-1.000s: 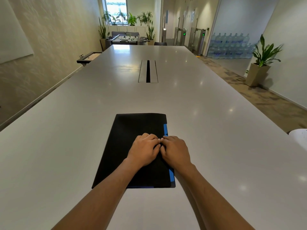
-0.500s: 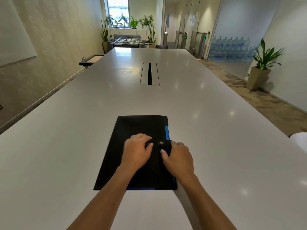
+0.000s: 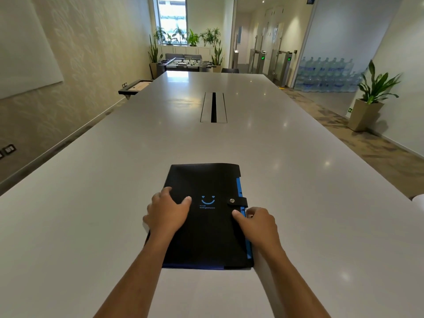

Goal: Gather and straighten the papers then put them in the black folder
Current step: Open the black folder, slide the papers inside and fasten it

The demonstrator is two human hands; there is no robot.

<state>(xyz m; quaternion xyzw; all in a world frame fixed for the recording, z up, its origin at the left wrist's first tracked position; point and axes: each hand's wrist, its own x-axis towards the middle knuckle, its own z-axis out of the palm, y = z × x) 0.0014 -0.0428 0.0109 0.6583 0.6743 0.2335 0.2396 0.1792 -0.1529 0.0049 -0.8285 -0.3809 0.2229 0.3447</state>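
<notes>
Both hands [image 3: 213, 218] on shut black folder [image 3: 206, 226]

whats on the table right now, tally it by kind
black folder, closed with its snap tab: 1
hands on the folder, left hand and right hand: 2
loose papers in view: 0
cable slot set into the table: 1
total: 4

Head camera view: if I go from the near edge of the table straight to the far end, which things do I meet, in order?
black folder → snap button on its strap → cable slot in the table → football table → plants by the window
</notes>
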